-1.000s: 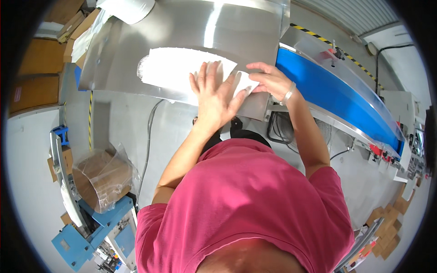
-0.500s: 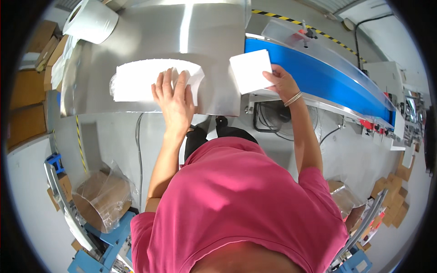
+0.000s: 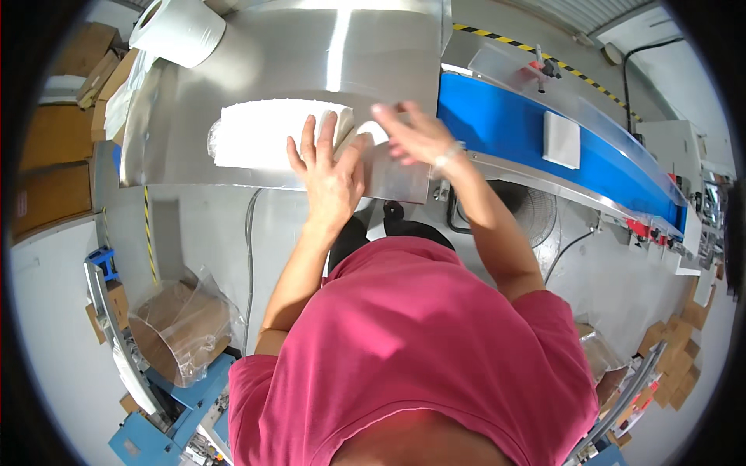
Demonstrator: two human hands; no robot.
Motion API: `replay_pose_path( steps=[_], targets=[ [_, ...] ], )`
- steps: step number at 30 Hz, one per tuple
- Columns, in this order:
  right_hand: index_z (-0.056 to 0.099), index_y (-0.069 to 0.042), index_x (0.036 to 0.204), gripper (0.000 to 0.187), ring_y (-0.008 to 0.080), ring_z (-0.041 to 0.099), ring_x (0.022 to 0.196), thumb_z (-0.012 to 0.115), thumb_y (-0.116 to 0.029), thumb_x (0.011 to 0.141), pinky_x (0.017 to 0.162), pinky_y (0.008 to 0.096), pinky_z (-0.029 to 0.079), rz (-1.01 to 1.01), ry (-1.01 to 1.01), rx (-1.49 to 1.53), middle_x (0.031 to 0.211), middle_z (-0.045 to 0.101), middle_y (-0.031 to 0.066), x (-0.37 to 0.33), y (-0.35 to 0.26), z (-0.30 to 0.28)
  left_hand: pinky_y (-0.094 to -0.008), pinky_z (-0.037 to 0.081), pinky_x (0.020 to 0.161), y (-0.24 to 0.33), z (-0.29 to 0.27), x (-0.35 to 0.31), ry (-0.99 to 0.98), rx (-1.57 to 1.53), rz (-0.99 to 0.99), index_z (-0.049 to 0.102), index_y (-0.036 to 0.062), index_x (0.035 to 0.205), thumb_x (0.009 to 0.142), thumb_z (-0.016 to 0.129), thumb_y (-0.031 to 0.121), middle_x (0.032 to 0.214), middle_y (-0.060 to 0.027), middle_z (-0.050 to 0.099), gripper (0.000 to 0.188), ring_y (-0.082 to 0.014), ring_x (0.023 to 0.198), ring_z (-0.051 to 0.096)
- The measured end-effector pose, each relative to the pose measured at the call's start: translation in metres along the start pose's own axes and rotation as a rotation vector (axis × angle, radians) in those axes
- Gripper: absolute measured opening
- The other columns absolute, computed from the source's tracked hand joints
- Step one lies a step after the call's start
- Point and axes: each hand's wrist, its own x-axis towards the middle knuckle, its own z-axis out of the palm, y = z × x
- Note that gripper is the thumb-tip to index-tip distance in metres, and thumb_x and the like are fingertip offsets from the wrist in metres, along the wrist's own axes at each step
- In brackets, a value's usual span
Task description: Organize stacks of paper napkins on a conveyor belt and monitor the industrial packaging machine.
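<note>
A long row of white folded sheets [image 3: 260, 136], like napkins, lies on the steel table. My left hand [image 3: 330, 175] rests over its right end, fingers spread, the thumb against the last pieces. There a white sheet end [image 3: 374, 132] leans away from the row. Just to the right, my right hand [image 3: 423, 140] hangs over the table edge, blurred by motion, fingers apart and with nothing visible in them. Farther right, a folded white sheet [image 3: 561, 141] lies on the blue conveyor belt [image 3: 497, 113].
A large white roll [image 3: 183, 35] stands at the table's far left. The steel table [image 3: 272, 70] adjoins the conveyor, whose far side has a clear guard [image 3: 497, 66]. Beneath the belt is a fan [image 3: 532, 213]. Cardboard boxes [image 3: 54, 155] stack up at left.
The white sheet left my right hand and now lies farther along the belt. That hand has moved left toward the row's end. My left hand has shifted to the row's right end.
</note>
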Motion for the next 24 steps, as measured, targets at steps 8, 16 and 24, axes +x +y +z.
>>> replay_pose_path(
  steps=[8,16,24],
  targets=[
    [0.038,-0.003,0.13,0.05,0.0268,0.055,0.102,0.054,-0.006,0.083,0.084,0.0416,0.05,-0.161,0.182,0.604,0.11,0.052,0.0149,0.008,0.084,-0.058,-0.0552,0.015,0.104,-0.023,-0.003,-0.002,0.002,-0.004,-0.15,0.047,0.0074,0.127,0.079,0.063,0.018,0.137,-0.0201,0.033,0.052,-0.0401,0.13,0.023],
    [0.041,0.001,0.125,0.056,0.0413,0.052,0.105,0.062,-0.025,0.079,0.09,0.0456,0.041,-0.221,1.224,-1.01,0.116,0.053,0.0239,-0.005,0.118,-0.109,-0.0534,0.023,0.103,-0.026,0.002,-0.004,0.061,-0.054,-0.095,0.059,0.0081,0.115,0.077,0.06,0.005,0.132,-0.0175,0.04,0.038,-0.0393,0.125,0.033],
    [0.033,0.0,0.132,0.071,0.0207,0.062,0.081,0.064,-0.039,0.081,0.063,0.0304,0.054,-0.04,-0.034,0.135,0.099,0.058,0.0134,0.022,0.001,0.031,-0.0588,0.011,0.104,-0.006,-0.008,0.0,-0.039,-0.069,0.009,0.064,0.0165,0.103,0.074,0.065,0.015,0.139,-0.0162,0.033,0.029,-0.0395,0.133,0.02]
  ],
)
